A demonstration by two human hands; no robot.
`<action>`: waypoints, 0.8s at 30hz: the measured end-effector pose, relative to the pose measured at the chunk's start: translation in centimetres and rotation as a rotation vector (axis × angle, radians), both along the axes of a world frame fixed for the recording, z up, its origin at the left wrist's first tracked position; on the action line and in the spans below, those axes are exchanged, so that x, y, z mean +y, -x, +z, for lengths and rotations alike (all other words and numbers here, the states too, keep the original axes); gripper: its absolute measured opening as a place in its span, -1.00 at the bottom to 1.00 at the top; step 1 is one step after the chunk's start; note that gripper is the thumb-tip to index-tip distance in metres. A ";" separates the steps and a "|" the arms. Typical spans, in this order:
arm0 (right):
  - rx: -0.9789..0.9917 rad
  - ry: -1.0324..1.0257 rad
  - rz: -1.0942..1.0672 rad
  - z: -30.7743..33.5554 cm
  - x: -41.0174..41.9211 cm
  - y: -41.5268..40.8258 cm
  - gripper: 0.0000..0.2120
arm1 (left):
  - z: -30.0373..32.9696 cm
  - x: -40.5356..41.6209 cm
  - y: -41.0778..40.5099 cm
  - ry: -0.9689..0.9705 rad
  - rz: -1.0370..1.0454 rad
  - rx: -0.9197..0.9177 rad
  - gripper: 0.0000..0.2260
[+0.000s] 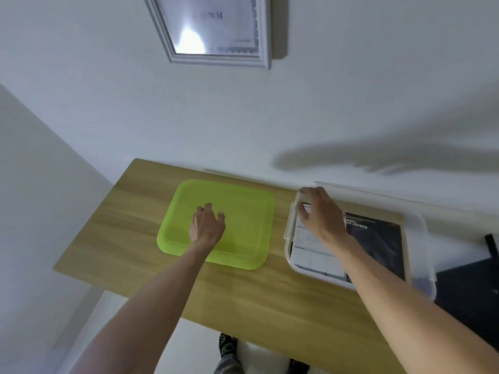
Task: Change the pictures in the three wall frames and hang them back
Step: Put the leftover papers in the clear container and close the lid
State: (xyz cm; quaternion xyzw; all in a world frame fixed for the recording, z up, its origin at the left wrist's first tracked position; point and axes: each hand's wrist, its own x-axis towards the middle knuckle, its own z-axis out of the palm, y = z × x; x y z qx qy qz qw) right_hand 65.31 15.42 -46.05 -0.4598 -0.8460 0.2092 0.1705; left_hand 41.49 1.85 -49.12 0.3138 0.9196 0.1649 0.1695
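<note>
A silver-white wall frame (216, 59) with a certificate-like print hangs on the white wall above the table. A clear plastic box (290, 255) at the table's right holds printed pictures (378, 238), one dark, one pale. My right hand (320, 214) reaches over the box's far left corner, fingers curled at the rim; whether it holds anything cannot be told. A green plastic lid (243, 228) lies flat on the table's left half. My left hand (206, 225) rests on the lid with its fingers spread.
The wooden table (135, 238) stands against the wall, with its left end near a side wall. A dark object (464, 287) sits beyond the box at the right. Feet in patterned slippers (228, 344) show below the near edge.
</note>
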 end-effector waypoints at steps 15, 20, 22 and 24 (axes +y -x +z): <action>-0.248 0.651 -0.445 -7.8 -6.5 13.6 -0.31 | -5.6 -3.6 16.3 0.132 0.154 -0.292 -0.40; -0.086 0.781 -0.536 -8.1 -5.7 13.3 -0.33 | -5.5 -3.6 19.0 0.017 0.362 -0.435 -0.41; -0.053 0.800 -0.529 -7.5 -5.4 13.6 -0.43 | -5.1 -3.8 20.3 -0.032 0.400 -0.506 -0.39; -0.034 0.802 -0.527 -6.9 -4.9 13.8 -0.48 | -4.5 -4.1 21.5 -0.097 0.424 -0.612 -0.37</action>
